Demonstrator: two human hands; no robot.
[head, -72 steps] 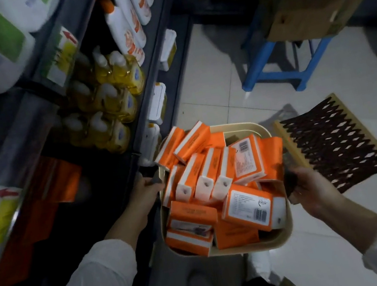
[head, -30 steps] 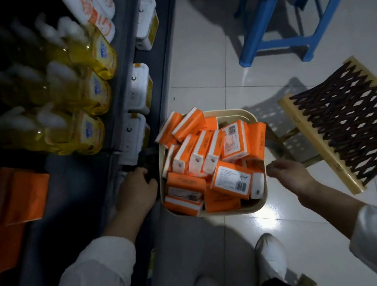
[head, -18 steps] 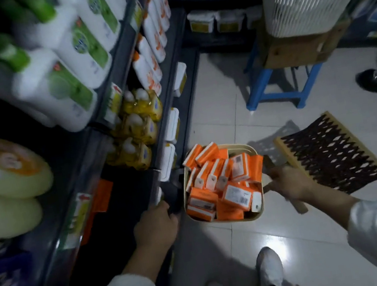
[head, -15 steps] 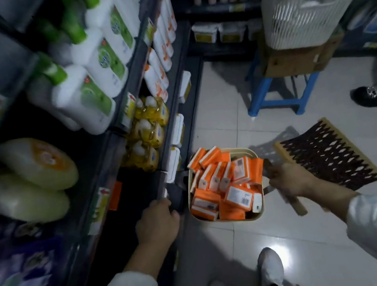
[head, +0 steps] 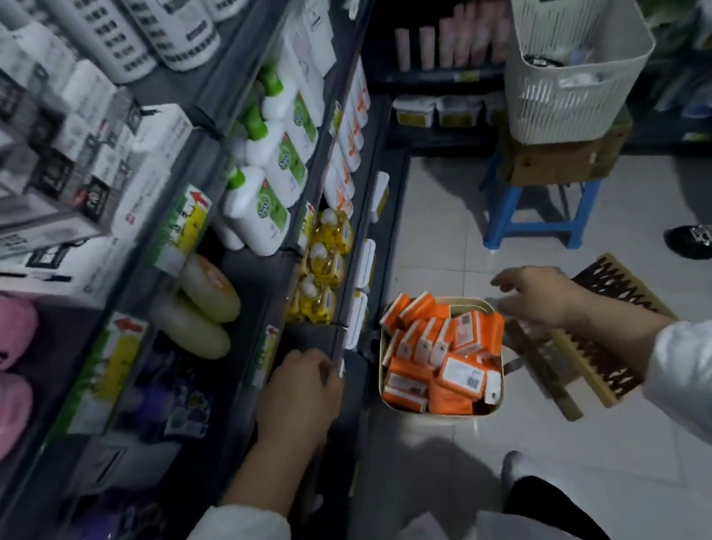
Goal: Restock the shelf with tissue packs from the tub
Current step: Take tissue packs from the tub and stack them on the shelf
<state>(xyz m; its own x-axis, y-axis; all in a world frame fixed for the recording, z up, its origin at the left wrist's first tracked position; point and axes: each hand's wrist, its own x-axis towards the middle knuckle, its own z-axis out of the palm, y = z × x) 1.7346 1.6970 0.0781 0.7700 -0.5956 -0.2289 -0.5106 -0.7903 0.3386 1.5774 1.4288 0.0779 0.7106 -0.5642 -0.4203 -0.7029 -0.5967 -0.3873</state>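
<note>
A beige tub [head: 479,301] heaped with orange tissue packs [head: 461,377] stands on the tiled floor beside the grey shelving [head: 279,278]. My left hand [head: 300,396] is left of the tub at a lower shelf's front edge, fingers loosely curled, with nothing visible in it. Above the tub's right rim hovers my right hand [head: 534,295], its fingers spread and holding nothing. The low shelf space under my left arm is dark and mostly hidden.
A wooden lattice rack [head: 596,351] lies on the floor right of the tub. Beyond it, a white basket [head: 569,60] sits on a box on a blue stool [head: 541,227]. Another person's black shoe [head: 701,240] is at right. Handwash bottles [head: 265,200] fill the shelves.
Both hands have let go of the tub, which now stands on the floor. My left hand went to the shelf edge, my right hand rose open, and my view lifted.
</note>
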